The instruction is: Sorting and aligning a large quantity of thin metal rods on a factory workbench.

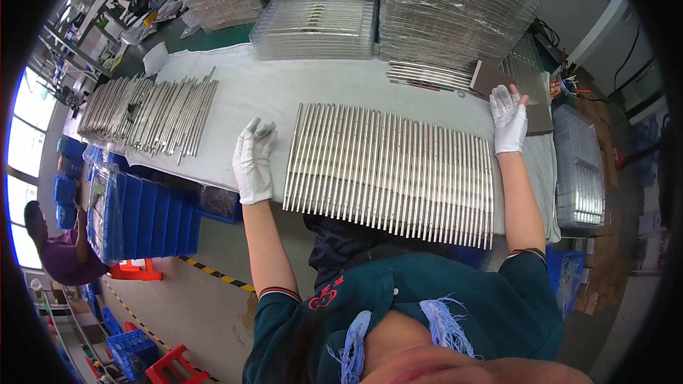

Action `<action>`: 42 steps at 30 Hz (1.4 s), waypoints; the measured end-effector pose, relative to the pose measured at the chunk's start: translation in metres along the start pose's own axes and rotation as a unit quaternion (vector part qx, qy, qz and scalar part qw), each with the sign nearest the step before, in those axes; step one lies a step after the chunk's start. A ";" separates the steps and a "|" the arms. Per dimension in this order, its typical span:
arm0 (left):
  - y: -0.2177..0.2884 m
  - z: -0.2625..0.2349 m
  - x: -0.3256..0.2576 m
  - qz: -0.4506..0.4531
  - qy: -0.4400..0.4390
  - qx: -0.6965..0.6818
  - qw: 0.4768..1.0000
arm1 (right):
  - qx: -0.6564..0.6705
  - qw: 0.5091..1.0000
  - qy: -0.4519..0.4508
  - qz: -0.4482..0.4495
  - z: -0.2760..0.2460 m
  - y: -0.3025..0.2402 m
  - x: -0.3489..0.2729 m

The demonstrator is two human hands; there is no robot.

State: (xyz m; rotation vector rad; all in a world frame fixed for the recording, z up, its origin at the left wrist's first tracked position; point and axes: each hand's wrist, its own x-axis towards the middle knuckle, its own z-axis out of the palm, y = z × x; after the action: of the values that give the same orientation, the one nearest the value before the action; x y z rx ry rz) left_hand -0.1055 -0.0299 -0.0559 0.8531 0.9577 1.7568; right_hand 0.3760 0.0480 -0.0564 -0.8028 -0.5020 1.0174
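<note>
**Hands square up the rod row**

Left hand (254,161) lies flat and unclenched on the white cloth (263,92), just beside the metal rods (388,171). Right hand (509,120), fingers spread, touches the row's far corner. Looks like aligning; next wants even pressing inward.

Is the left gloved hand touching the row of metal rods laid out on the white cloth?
Apart. The head view shows a strip of bare white cloth between the left hand and the row of metal rods.
</note>
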 end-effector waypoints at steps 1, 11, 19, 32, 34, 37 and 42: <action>0.000 -0.001 0.000 0.000 0.000 -0.002 1.000 | 0.000 1.000 -0.001 0.000 0.000 0.000 0.000; 0.001 0.002 0.000 -0.004 0.005 -0.006 1.000 | -0.001 1.000 -0.002 0.000 -0.001 0.000 0.001; 0.000 0.003 0.000 0.005 0.013 -0.018 1.000 | -0.003 1.000 -0.012 -0.006 -0.001 0.000 -0.001; 0.000 0.001 0.000 0.002 0.007 -0.029 1.000 | -0.009 1.000 -0.005 -0.005 0.002 0.000 -0.002; 0.000 0.001 0.000 0.000 0.008 -0.029 1.000 | -0.007 1.000 -0.008 -0.005 0.000 0.000 0.000; 0.000 0.002 0.000 0.000 0.008 -0.027 1.000 | -0.005 1.000 -0.009 -0.004 -0.001 0.000 0.001; 0.001 0.003 0.000 0.000 0.009 -0.022 1.000 | -0.005 1.000 -0.005 -0.003 0.001 0.000 0.000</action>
State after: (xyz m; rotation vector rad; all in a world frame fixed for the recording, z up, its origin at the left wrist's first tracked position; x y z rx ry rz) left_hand -0.1032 -0.0296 -0.0538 0.8114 0.9261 1.7820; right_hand 0.3754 0.0481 -0.0563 -0.8057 -0.5178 1.0146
